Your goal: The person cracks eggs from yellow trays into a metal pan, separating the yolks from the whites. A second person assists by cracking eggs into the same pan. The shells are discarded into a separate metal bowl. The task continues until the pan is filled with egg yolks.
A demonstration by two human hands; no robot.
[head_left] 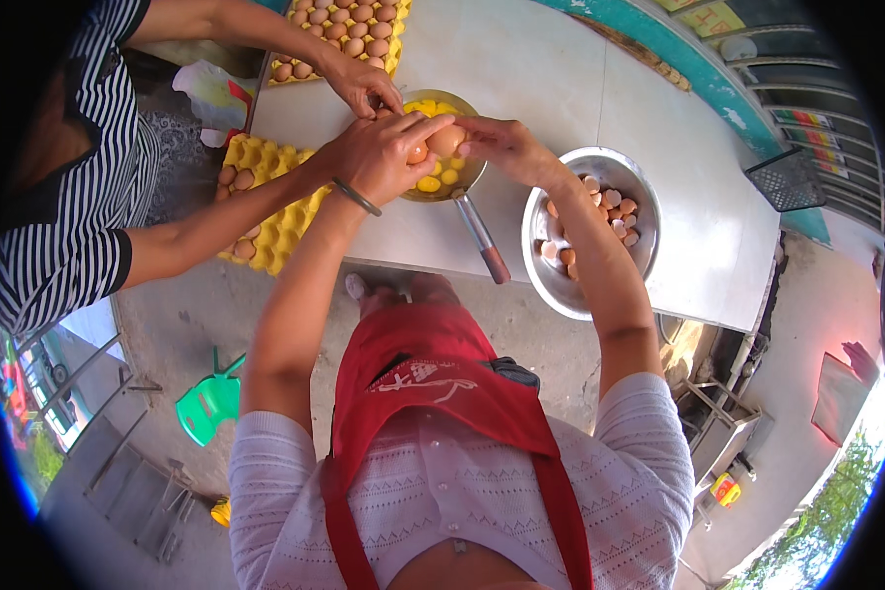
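Note:
Over a metal pan (pixel 478 177) of yellow yolks (pixel 431 184), my left hand (pixel 388 157) is closed on brown eggs. One smaller brown egg (pixel 418 152) shows at its fingers. A larger brown egg (pixel 446 141) sits between my two hands, with the fingers of my right hand (pixel 509 147) closed against its right side. Whether its shell is cracked I cannot tell. A co-worker's hand (pixel 367 88) reaches to the pan's far left rim, fingers bent. The co-worker's other hand is partly hidden against my left hand. The pan's long handle (pixel 479 236) points toward me.
Under my right forearm stands a wide metal bowl (pixel 641 182) with broken eggshells (pixel 615 206). Yellow egg trays (pixel 283 218) lie at the left, the farther one filled with brown eggs (pixel 349 28). The co-worker in a striped shirt (pixel 64 265) stands left. A green stool (pixel 208 405) is on the floor.

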